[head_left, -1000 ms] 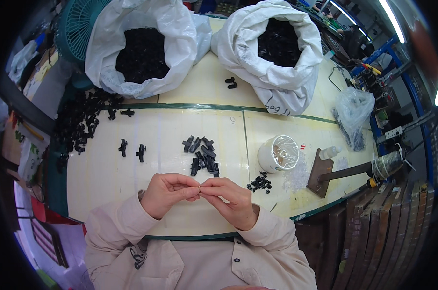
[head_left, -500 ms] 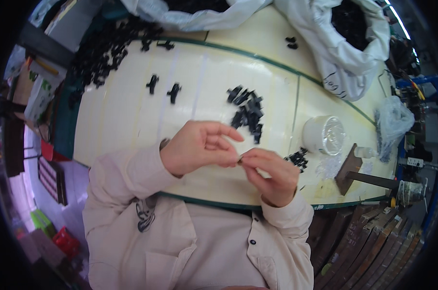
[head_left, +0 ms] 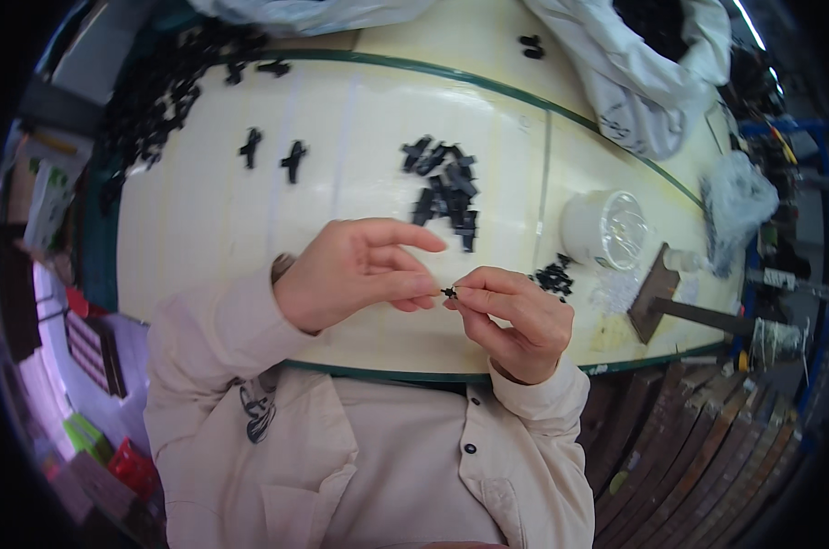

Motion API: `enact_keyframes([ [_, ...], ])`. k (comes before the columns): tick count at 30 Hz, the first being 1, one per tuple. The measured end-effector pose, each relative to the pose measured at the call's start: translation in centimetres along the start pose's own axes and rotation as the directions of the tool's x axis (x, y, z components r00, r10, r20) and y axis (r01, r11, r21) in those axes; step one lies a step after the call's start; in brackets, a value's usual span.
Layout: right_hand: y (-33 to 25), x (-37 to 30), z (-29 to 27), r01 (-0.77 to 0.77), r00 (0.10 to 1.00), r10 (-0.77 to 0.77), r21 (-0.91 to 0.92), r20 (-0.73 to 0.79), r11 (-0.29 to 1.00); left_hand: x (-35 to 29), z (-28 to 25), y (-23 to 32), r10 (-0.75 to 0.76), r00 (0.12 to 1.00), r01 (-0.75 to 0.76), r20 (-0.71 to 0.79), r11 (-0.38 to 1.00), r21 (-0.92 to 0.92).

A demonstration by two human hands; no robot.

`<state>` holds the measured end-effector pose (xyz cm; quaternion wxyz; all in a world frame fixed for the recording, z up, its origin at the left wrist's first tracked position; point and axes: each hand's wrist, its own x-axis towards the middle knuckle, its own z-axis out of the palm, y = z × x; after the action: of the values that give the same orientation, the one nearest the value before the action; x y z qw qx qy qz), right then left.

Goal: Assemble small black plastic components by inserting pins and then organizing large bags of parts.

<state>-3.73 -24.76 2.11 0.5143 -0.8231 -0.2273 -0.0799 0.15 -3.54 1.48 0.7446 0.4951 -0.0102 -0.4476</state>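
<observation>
Above the near side of the desk [head_left: 195, 229], the left hand [head_left: 343, 279] has its forefinger raised, others curled; its hold is unclear. With fingers nearly together, the right hand [head_left: 521, 318] pinches a small black part [head_left: 450, 294] between the 2 hands: probably light, stiff; grip the right end.

small black part [head_left: 450, 293] | jagged outline | finer detail too small | pinched at right fingers [head_left: 478, 297]

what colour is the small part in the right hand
The small part looks black, showing best in the head view.
</observation>
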Motion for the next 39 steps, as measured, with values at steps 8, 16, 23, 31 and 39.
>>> enact_keyframes([
  [8, 1.0, -2.1, -9.4, -0.327, 0.898, 0.038, -0.605, -0.439, 0.726, 1.7, -1.6, -1.1, 0.777, 0.630, -0.181, -0.009, 0.158, 0.971],
  [16, 3.3, -1.6, -9.5, -0.290, 0.932, 0.026, -0.699, -0.362, 0.654, 2.1, -1.7, -1.0, 0.754, 0.646, -0.121, -0.115, 0.250, 0.961],
  [23, 2.8, -1.2, -9.3, -0.328, 0.904, 0.017, -0.667, -0.428, 0.669, 2.3, -2.1, -1.3, 0.802, 0.586, -0.085, -0.116, 0.203, 0.975],
  [31, 1.2, -0.7, -4.2, -0.121, 0.849, -0.002, -0.199, -0.528, 0.972, 3.7, -1.8, -1.7, 0.846, 0.532, -0.140, -0.026, 0.119, 0.983],
  [39, 1.2, 0.1, -1.3, -0.123, 0.924, 0.144, 0.082, -0.354, 0.989, 3.9, -1.9, -2.3, 0.771, 0.636, -0.170, -0.018, 0.162, 0.972],
])
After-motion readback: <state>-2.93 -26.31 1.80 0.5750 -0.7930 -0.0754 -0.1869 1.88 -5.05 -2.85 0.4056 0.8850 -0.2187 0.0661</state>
